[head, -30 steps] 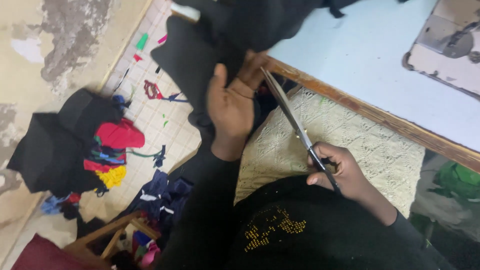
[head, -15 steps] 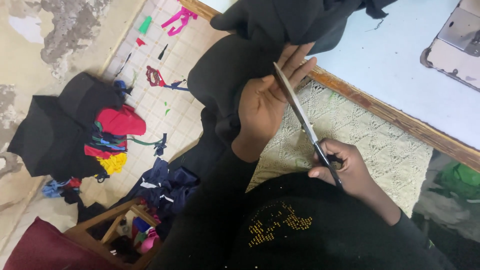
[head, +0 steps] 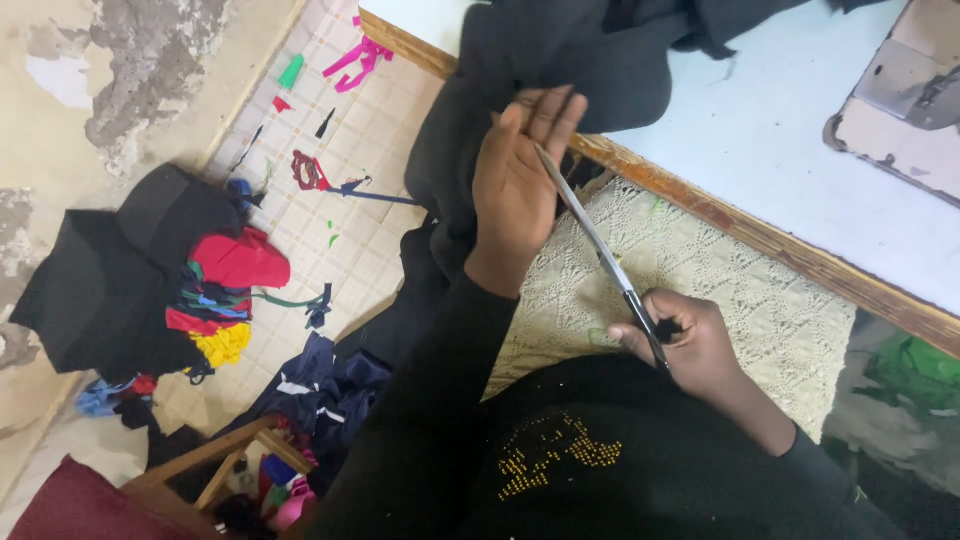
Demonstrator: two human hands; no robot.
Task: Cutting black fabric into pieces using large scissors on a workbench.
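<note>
So the white bench (head: 800, 190) takes up the top right, with a wooden edge running diagonally down toward the right side. A big piece of black fabric (head: 560, 60) is draped over the bench's near-left corner and hangs down off the edge toward the tiled floor (head: 350, 230). Over the lap there's a cream lace cloth (head: 740, 290), just below the bench edge. On the floor to the left sits a pile of black, red and yellow scraps (head: 190, 280), with loose pink and green offcuts further up.

The left hand (head: 515, 195) is flat against the hanging black fabric right at the bench edge, fingers (head: 555, 115) straight and close together, pressing on it rather than gripping. The scissors (head: 600, 250) run along the thumb side of that hand, blade tip just beside the fingers and against the fabric. The right hand (head: 690, 345) is curled tight around the scissor handles, low over the lace cloth. Can't tell how far apart the blades are.
</note>
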